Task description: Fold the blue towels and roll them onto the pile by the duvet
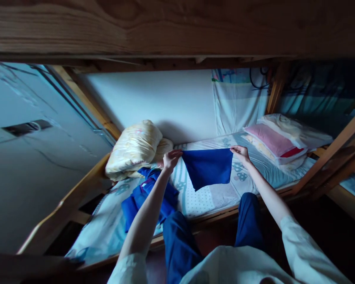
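Note:
A small dark blue cloth (208, 167) hangs spread in the air above the lower bunk mattress (201, 199). My left hand (170, 159) pinches its upper left corner. My right hand (240, 154) pinches the upper right corner. Both hands are closed on the fabric, and the cloth's lower point droops to the left. A heap of more dark blue clothes (142, 197) lies on the mattress under my left forearm.
A rolled yellowish quilt (134, 150) sits at the bed's left end. Stacked pillows and a pink folded cover (273, 142) lie at the right end. The upper bunk's wooden beam (177, 27) runs overhead. Wooden rails (331, 161) frame the bed. My knees in blue trousers are below.

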The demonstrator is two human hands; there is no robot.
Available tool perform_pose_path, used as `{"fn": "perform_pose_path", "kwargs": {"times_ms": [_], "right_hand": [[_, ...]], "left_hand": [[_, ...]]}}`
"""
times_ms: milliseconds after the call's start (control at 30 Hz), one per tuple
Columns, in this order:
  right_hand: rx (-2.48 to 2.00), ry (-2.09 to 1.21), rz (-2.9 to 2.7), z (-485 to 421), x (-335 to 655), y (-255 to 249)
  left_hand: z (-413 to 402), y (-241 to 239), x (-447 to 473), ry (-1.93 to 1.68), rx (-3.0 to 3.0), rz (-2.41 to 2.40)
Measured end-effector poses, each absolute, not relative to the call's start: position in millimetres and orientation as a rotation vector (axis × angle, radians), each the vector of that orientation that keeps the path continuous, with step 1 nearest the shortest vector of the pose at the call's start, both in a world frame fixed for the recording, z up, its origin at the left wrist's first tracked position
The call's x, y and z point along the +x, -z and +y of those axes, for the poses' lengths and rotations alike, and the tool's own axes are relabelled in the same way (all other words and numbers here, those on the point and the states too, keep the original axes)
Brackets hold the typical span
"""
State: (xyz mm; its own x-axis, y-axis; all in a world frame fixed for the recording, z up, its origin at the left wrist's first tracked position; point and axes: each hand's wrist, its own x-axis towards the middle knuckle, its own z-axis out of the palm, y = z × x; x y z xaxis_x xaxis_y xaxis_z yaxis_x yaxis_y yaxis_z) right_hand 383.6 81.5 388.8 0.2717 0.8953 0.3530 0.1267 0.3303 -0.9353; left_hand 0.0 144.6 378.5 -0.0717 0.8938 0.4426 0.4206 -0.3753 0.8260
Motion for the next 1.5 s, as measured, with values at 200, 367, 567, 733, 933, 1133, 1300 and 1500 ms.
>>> {"fn": "perform_pose_path", "kwargs": {"times_ms": [200,367,567,733,933,1133,1300,1500], "right_hand": [[-1.154,-0.826,-1.260,60,384,-376],[-1.275,-0.970,-1.225,28,388,-347],[-1.352,-1.090,-1.226,27,395,-334],[-1.430,-1.146,-1.212,66,386,-320],[-1.441,-1.067,-1.180,137,365,-303],[-1.209,-0.820,-1.296,183,359,-290],[-1.284,-0.772,-1.372,171,371,-229],[-1.636,-0.941,-1.349,112,376,-115]], "left_hand": [[103,-360,-13,-1.328,1.511,1.401],[53,-334,-25,-1.165,1.393,1.405],[42,-325,-35,-1.061,1.243,1.384],[78,-312,-34,-0.994,1.226,1.389],[142,-298,-26,-1.075,1.208,1.447],[187,-292,-27,-1.367,1.371,1.527],[165,-231,-23,-1.304,1.455,1.671],[94,-123,-1,-0.951,1.355,1.841]]}}
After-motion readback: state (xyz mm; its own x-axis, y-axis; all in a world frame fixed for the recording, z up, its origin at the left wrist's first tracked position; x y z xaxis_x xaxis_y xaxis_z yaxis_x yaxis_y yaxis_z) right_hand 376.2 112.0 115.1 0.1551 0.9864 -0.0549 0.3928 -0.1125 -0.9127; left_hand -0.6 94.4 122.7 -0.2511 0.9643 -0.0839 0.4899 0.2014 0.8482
